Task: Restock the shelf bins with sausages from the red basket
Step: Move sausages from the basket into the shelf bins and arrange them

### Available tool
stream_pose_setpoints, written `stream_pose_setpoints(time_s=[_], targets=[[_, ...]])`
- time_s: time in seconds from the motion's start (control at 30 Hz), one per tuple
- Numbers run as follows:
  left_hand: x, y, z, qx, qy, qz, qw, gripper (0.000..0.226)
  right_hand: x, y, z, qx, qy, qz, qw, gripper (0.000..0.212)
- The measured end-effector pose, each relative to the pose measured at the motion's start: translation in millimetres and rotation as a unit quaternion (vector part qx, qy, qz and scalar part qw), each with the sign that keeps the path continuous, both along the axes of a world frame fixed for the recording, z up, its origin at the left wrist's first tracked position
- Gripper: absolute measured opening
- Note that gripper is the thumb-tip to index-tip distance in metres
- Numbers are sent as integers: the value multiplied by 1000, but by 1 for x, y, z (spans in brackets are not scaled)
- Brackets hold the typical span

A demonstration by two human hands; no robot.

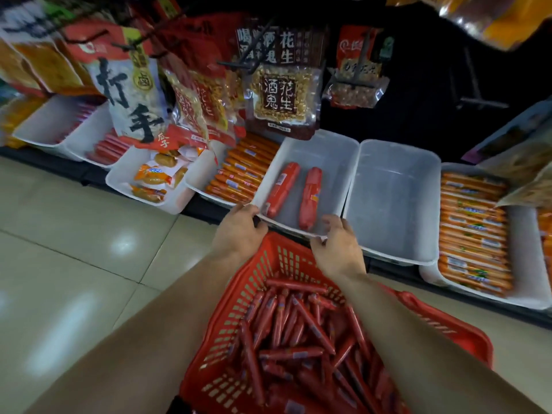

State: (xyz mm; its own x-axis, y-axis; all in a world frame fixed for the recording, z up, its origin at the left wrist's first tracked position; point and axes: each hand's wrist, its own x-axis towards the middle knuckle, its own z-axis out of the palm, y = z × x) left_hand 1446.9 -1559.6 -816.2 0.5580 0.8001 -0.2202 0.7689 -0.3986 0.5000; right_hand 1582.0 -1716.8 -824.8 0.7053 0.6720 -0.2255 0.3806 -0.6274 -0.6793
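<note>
Nearest the camera, the red basket (298, 339) sat on the tiled floor (74, 249), heaped with thin red sausages (292, 330) lying at all angles. Both bare forearms reached over it toward the shelf.

Just beyond the basket's far rim, the left hand (239, 231) gripped the near left corner of a white plastic bin (325, 156), its fingers curled over the edge. The right hand (337, 249) held the same bin's front rim near the right corner, thumb below and fingers bent over the lip. Neither hand held a sausage.

Inside that bin lay two thick red sausages (295, 192) side by side, running front to back, apart from each other; the rest of its bottom was bare.

Immediately to the right stood an empty white bin (394, 198), its wall touching the held bin. Further right a bin of orange sausages (472, 231) was stacked full. To the left, another bin of orange sausages (242, 171) touched the held bin, then a bin of orange snack packets (155, 177).

Farthest back, bags of peanuts (282, 85) and a sunflower seed bag (131, 94) hung on hooks above the bins.
</note>
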Motion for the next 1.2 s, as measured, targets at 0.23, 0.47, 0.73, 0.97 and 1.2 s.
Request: stream_pose_setpoints(time_s=[0.23,0.47,0.73,0.97,1.2], targets=[[-37,-95,24,-16,30,-19,999,32,-14,-110,22,-22,-40,-37,998,40],[-78,-179,-33,-89,113,-45,989,52,-33,-191,-28,-164,53,22,985,41],[-96,-195,-85,-91,206,-129,966,58,-63,-198,-93,-265,133,136,945,36],[-97,-207,-97,-23,234,-226,945,49,-96,-204,-117,-264,170,120,942,43],[-90,-213,-95,-55,256,-323,909,43,-87,-225,-121,-320,108,292,895,101]])
